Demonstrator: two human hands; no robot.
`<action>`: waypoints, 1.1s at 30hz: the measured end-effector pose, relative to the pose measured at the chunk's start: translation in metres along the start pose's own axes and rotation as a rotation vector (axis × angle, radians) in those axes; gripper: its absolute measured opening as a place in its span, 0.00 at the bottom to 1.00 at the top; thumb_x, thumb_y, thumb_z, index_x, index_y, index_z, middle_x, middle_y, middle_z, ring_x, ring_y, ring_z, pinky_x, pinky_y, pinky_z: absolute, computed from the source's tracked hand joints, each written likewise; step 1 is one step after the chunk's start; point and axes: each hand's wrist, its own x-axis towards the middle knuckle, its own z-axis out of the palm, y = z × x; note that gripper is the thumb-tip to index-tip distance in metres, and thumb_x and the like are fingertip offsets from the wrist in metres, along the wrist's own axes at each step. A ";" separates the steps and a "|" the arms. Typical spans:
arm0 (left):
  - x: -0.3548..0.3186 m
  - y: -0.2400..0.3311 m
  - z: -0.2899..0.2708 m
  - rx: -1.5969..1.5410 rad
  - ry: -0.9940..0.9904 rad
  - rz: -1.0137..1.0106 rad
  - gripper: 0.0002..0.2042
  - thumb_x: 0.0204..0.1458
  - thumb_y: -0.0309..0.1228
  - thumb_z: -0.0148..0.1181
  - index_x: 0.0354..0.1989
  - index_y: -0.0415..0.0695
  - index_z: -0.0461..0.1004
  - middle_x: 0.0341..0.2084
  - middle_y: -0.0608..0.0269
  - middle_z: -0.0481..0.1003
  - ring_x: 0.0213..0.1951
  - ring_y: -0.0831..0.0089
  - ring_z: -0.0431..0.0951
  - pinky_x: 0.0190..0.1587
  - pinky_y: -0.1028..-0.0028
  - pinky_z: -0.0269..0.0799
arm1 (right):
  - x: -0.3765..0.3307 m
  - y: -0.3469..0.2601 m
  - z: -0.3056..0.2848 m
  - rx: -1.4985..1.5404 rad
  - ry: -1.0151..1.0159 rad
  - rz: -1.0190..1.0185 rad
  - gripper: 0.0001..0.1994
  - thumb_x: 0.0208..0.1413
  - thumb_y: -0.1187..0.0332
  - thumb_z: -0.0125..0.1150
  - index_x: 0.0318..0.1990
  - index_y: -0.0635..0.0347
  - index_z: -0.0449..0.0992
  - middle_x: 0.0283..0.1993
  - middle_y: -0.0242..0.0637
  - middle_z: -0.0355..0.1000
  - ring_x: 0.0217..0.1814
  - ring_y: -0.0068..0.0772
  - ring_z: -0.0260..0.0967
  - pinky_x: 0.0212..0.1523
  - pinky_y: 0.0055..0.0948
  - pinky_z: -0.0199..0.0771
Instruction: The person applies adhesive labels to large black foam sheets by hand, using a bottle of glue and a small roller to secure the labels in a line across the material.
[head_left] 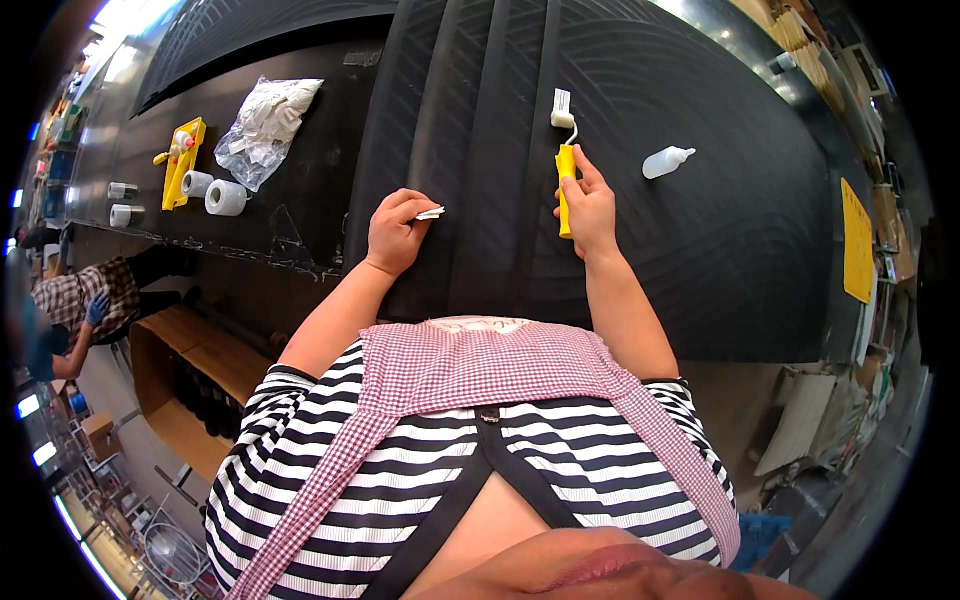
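In the head view, a clear plastic bag [266, 125] is sitting off to the left on the black tabletop, bulging with whitish pieces, too jumbled to make out singly. Next to it, a shallow yellow plastic tray [172, 195] is holding something yellow-handled with a reddish-white bit, and honestly I can't tell what that is. A translucent white squeeze bottle [665, 162] is pointing its nozzle off to the right; can't tell how full it is.

The small paint roller with a yellow plastic handle and white head [566, 195] is sitting in the right hand [588, 212], over the streaky black sheet [700, 250]. Its long axis is running away from the person, head at the far end, handle toward the body. The right fingers are closing round the handle, so they're hiding part of it. The left hand [396, 232] is pinching a small flat white piece [430, 213] between thumb and fingertips, basically no gap, and the fingers are covering its near end.
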 end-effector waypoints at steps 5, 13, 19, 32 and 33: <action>0.004 0.004 0.003 -0.015 0.007 0.005 0.04 0.49 0.23 0.66 0.32 0.45 0.83 0.33 0.63 0.80 0.38 0.62 0.80 0.43 0.67 0.76 | -0.026 0.003 -0.017 0.145 -0.027 0.028 0.27 0.67 0.71 0.51 0.73 0.51 0.60 0.34 0.37 0.74 0.25 0.22 0.69 0.28 0.20 0.74; 0.002 0.013 -0.014 0.090 0.093 0.055 0.04 0.48 0.24 0.64 0.27 0.48 0.83 0.29 0.59 0.82 0.36 0.58 0.82 0.40 0.63 0.77 | -0.034 0.001 -0.014 0.307 0.036 -0.110 0.15 0.59 0.69 0.57 0.53 0.64 0.71 0.35 0.40 0.75 0.28 0.26 0.72 0.30 0.24 0.74; -0.013 -0.005 0.000 -0.117 0.070 -0.001 0.05 0.48 0.23 0.67 0.30 0.49 0.82 0.33 0.67 0.78 0.42 0.62 0.78 0.46 0.65 0.74 | -0.007 0.033 -0.036 0.142 0.067 -0.136 0.18 0.64 0.70 0.59 0.58 0.66 0.68 0.38 0.33 0.73 0.31 0.19 0.68 0.35 0.19 0.69; -0.012 -0.001 0.000 -0.107 0.053 -0.019 0.03 0.49 0.25 0.67 0.31 0.48 0.82 0.34 0.65 0.78 0.43 0.61 0.78 0.46 0.65 0.75 | 0.041 0.029 -0.057 -0.870 0.386 -0.411 0.28 0.59 0.59 0.66 0.60 0.70 0.69 0.45 0.47 0.74 0.44 0.42 0.74 0.50 0.34 0.73; -0.012 0.000 0.000 -0.109 0.055 -0.018 0.03 0.49 0.25 0.67 0.31 0.48 0.82 0.34 0.65 0.78 0.43 0.61 0.78 0.46 0.65 0.75 | 0.044 0.036 -0.059 -0.868 0.393 -0.450 0.28 0.59 0.57 0.67 0.59 0.70 0.70 0.45 0.48 0.74 0.45 0.45 0.73 0.50 0.36 0.72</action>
